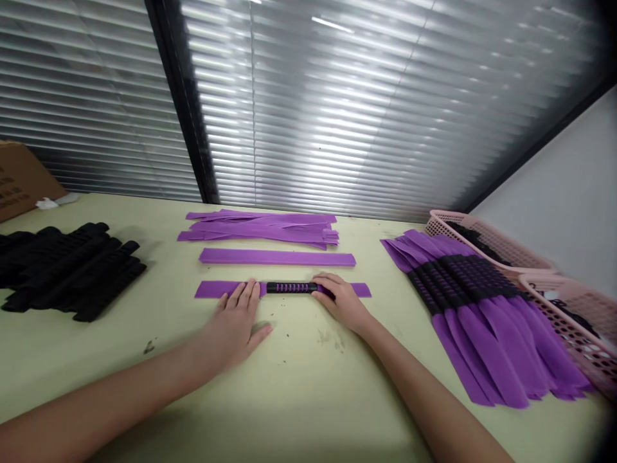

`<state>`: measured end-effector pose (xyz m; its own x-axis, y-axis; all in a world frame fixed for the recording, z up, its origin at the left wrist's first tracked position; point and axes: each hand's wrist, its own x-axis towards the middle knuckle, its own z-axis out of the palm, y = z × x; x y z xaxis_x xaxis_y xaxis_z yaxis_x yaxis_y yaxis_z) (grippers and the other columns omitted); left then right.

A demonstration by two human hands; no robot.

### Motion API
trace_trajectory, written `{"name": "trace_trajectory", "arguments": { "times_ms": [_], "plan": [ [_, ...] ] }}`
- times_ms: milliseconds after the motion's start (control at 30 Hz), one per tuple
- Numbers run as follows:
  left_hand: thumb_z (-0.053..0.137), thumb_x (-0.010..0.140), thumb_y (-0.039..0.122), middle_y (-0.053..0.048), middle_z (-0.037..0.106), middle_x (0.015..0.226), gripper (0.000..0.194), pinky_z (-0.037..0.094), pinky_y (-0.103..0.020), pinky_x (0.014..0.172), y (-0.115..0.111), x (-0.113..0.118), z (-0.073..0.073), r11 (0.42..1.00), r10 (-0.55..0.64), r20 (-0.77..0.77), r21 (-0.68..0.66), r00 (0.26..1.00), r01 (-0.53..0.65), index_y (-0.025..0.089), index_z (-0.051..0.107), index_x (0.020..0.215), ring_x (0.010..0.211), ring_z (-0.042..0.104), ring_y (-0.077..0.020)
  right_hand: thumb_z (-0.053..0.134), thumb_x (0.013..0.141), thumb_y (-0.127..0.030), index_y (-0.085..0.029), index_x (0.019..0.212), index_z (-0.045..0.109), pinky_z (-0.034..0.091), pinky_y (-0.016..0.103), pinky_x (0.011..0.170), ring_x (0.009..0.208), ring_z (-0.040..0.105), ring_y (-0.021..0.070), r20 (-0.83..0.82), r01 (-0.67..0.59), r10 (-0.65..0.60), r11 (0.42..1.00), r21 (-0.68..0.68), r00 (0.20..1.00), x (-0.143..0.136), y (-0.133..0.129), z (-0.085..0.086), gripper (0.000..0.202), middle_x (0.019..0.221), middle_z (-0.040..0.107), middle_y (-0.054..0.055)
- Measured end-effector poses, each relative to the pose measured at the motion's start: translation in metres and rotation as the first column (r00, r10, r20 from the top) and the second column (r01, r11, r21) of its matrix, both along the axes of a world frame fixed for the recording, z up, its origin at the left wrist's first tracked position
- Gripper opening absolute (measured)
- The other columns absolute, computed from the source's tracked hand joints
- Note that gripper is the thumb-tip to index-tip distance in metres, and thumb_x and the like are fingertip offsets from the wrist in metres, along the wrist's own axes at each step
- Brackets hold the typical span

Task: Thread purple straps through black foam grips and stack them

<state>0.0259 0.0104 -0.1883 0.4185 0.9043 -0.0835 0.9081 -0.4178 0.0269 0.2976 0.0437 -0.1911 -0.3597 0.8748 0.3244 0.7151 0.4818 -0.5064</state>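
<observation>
A purple strap (212,290) lies on the desk (294,411) in front of the person, its long axis running left to right, one end pointing to each side. A slotted black sleeve (292,287) sits around its middle on the same line, purple showing through the slots.

The left hand (237,321) lies flat, its grip open, fingers extended over the strap just left of the sleeve and pointing away from the person. The right hand (342,303) has its grip closed on the sleeve's right end, thumb at the near edge and fingers at the far edge.

Beyond, a purple strip (277,257) lies nearly parallel to the strap.

The right hand hides its own palm and part of the strap; the left fingers cover another stretch. The heap of black pieces (67,267) is cut off at the left edge, as is the cardboard box (22,180). At right, the nearer pink basket (554,321) runs out of view, and its dark contents are hard to make out.
</observation>
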Motion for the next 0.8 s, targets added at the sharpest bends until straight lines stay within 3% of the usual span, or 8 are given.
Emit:
{"name": "trace_trajectory", "arguments": {
  "times_ms": [600,733,800],
  "plan": [
    [0.026,0.09,0.058,-0.021,0.018,0.153,0.082,0.027,-0.052,0.11,-0.002,0.002,0.001,1.0,0.011,-0.01,0.015,1.0,-0.011,0.0,0.019,0.147,0.14,0.021,-0.0366,0.056,0.089,-0.033,-0.023,0.114,0.065,0.046,0.047,0.099,0.112,0.058,0.0252,-0.038,-0.011,0.011,1.0,0.003,0.999,0.003,0.0,-0.001,0.028,0.118,0.063,0.009],
    [0.026,0.09,0.058,-0.021,0.016,0.153,0.082,0.028,-0.052,0.109,-0.004,0.004,0.005,1.0,0.014,-0.017,-0.003,1.0,-0.014,0.0,0.017,0.147,0.139,0.022,-0.0376,0.061,0.085,-0.039,-0.025,0.121,0.059,0.045,0.047,0.101,0.115,0.056,0.0239,-0.269,0.023,-0.048,0.995,-0.097,0.962,0.006,-0.001,-0.002,0.039,0.124,0.061,0.008],
    [0.024,0.09,0.058,-0.02,0.017,0.153,0.081,0.028,-0.053,0.109,-0.004,0.004,0.006,1.0,0.008,-0.024,0.005,1.0,-0.008,0.001,0.017,0.147,0.14,0.022,-0.0376,0.06,0.085,-0.042,-0.025,0.12,0.058,0.045,0.046,0.101,0.116,0.057,0.0224,-0.509,0.058,-0.156,0.978,-0.202,0.846,0.012,0.002,-0.003,0.039,0.124,0.061,0.008]
  ]
}}
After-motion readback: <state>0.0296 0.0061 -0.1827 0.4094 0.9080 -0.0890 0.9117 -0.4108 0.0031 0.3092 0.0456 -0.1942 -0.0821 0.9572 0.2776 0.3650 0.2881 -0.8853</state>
